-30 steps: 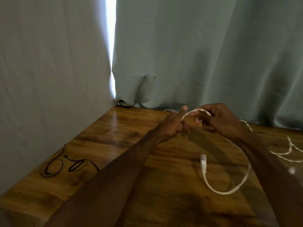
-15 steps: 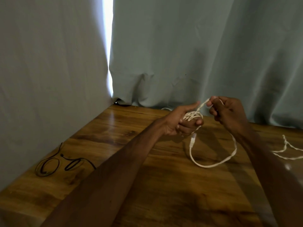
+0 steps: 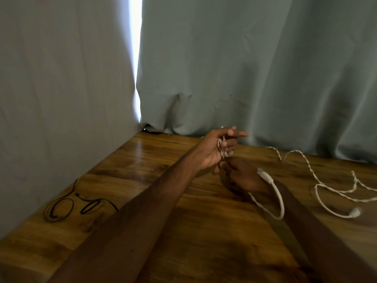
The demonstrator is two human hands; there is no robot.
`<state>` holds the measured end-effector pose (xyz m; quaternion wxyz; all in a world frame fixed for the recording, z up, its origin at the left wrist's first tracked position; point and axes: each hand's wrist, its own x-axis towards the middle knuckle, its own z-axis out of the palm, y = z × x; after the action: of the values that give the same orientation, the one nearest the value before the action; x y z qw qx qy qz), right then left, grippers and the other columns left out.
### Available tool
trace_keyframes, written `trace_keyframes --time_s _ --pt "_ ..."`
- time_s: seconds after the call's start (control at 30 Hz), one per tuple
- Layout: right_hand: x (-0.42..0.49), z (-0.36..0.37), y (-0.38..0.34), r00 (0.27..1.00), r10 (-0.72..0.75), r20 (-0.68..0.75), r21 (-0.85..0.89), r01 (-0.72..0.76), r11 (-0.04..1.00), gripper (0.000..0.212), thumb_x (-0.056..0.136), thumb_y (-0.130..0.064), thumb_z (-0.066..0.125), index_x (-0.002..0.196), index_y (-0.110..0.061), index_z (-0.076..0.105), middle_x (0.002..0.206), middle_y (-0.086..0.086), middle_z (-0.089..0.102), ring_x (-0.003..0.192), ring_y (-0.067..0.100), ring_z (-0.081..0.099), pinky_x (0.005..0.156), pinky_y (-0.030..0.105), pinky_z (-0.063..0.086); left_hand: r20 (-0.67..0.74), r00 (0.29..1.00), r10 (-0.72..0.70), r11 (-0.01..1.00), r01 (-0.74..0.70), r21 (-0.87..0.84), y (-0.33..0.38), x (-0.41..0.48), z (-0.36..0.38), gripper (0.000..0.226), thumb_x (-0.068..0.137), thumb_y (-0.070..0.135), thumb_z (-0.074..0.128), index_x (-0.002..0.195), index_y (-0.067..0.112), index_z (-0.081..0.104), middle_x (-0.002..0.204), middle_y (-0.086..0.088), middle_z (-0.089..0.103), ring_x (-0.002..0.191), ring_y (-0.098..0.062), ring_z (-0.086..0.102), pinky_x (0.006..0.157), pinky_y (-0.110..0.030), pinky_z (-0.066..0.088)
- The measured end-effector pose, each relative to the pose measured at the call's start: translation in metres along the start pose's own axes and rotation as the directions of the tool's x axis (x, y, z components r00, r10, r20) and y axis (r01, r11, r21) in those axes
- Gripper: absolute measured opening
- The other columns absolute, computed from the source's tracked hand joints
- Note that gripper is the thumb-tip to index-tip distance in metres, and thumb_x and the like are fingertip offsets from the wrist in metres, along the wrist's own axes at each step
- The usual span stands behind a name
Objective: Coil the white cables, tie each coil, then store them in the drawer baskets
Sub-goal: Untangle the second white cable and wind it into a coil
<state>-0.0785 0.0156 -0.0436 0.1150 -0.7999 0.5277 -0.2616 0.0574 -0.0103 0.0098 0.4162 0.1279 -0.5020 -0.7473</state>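
My left hand (image 3: 212, 154) is curling round the thin white twisted cable (image 3: 263, 175); the fingers of my right hand (image 3: 243, 177) are hiding, unreadable.

The left hand (image 3: 212, 152) is raised above the table (image 3: 204, 231), with turns of white cable (image 3: 223, 149) wound round its fingers and the index finger extended. The right hand (image 3: 242, 176) sits just below it and grips the same cable under the coil. The free end loops beside the right wrist and ends in a connector (image 3: 263, 174). A second cable (image 3: 318, 186) lies loose on the table to the right. A black cord (image 3: 61, 207) lies at the left edge, and a grey curtain (image 3: 244, 68) hangs behind.
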Motion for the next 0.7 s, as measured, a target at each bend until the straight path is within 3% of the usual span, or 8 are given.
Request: trace_keyframes --time_s 0.17,0.3,0.43,0.5,0.53,0.63,0.67,0.7 --pt "-0.018 -0.023 -0.031 0.992 0.041 0.118 0.099 -0.053 0.994 0.028 0.107 -0.013 0.043 0.098 -0.012 0.07 0.069 -0.01 0.065 0.054 -0.006 0.059 0.052 0.01 0.04 -0.271 0.956 0.115 0.99 -0.089 0.107 -0.001 0.004 0.0 0.024 0.106 0.017 0.044 0.089 0.01 0.059 0.053 0.007 0.056 0.037 -0.002 0.036 0.038 -0.017 0.027" --pt "-0.02 -0.037 -0.038 0.995 0.018 0.099 0.039 -0.022 0.999 0.03 0.105 -0.008 0.047 0.09 -0.007 0.074 0.052 -0.013 0.061 0.046 -0.007 0.056 0.048 0.008 0.039 -0.409 0.894 0.182 0.979 -0.129 0.156 0.006 0.003 -0.008 0.006 0.107 0.016 0.045 0.107 0.01 0.047 0.06 0.008 0.068 0.035 -0.003 0.039 0.037 -0.015 0.027" --pt "-0.023 -0.045 -0.045 0.995 -0.052 0.091 0.039 0.049 0.998 0.032 0.104 -0.008 0.05 0.083 -0.004 0.075 0.055 -0.007 0.06 0.04 -0.001 0.053 0.044 0.012 0.039 -0.498 0.803 0.326 0.889 -0.08 0.452 0.006 0.002 -0.027 0.024 0.108 0.019 0.047 0.12 -0.001 0.05 0.089 0.0 0.075 0.04 -0.006 0.05 0.038 -0.017 0.037" --pt "-0.022 -0.046 -0.042 0.998 -0.049 0.047 0.043 0.047 0.998 0.028 0.101 -0.007 0.055 0.085 -0.001 0.076 0.058 -0.005 0.061 0.039 0.0 0.053 0.041 0.011 0.038 -0.43 0.817 0.384 0.777 -0.035 0.628 0.0 -0.002 -0.033 0.033 0.109 0.021 0.045 0.126 -0.007 0.046 0.092 -0.003 0.076 0.045 -0.011 0.055 0.045 -0.021 0.045" --pt "-0.02 -0.048 -0.041 0.999 -0.042 0.009 0.036 0.041 0.999 0.024 0.1 -0.009 0.059 0.085 -0.001 0.076 0.058 -0.003 0.062 0.039 0.001 0.054 0.041 0.012 0.038 -0.375 0.83 0.414 0.703 -0.03 0.711 -0.005 -0.004 -0.034 0.028 0.109 0.023 0.045 0.118 -0.003 0.051 0.093 -0.006 0.077 0.049 -0.015 0.058 0.052 -0.026 0.05" --pt "-0.015 -0.055 -0.034 0.995 -0.021 -0.097 -0.051 0.017 0.999 0.01 0.092 -0.012 0.07 0.09 -0.003 0.074 0.063 0.002 0.066 0.052 0.009 0.063 0.049 0.018 0.043 -0.166 0.828 0.536 0.288 0.005 0.957 -0.015 -0.003 -0.043 0.037 0.106 0.029 0.048 0.076 0.008 0.054 0.076 -0.007 0.071 0.065 -0.024 0.064 0.07 -0.041 0.055" --pt "-0.016 -0.06 -0.035 0.992 -0.044 -0.121 -0.077 0.034 0.996 0.004 0.088 -0.01 0.072 0.09 -0.009 0.075 0.064 -0.003 0.066 0.056 0.006 0.064 0.051 0.015 0.044 -0.105 0.822 0.56 0.158 0.019 0.987 -0.017 -0.003 -0.045 0.043 0.106 0.031 0.048 0.072 0.004 0.055 0.071 -0.007 0.065 0.068 -0.024 0.062 0.073 -0.044 0.052" --pt "-0.018 -0.063 -0.034 0.984 -0.091 -0.15 -0.123 0.072 0.99 0.012 0.085 -0.008 0.074 0.091 -0.019 0.074 0.065 -0.01 0.065 0.058 0.001 0.064 0.052 0.013 0.043 -0.068 0.821 0.566 0.097 0.015 0.995 -0.016 -0.004 -0.045 0.048 0.105 0.035 0.048 0.072 0.001 0.056 0.069 -0.01 0.061 0.069 -0.025 0.06 0.073 -0.047 0.049"
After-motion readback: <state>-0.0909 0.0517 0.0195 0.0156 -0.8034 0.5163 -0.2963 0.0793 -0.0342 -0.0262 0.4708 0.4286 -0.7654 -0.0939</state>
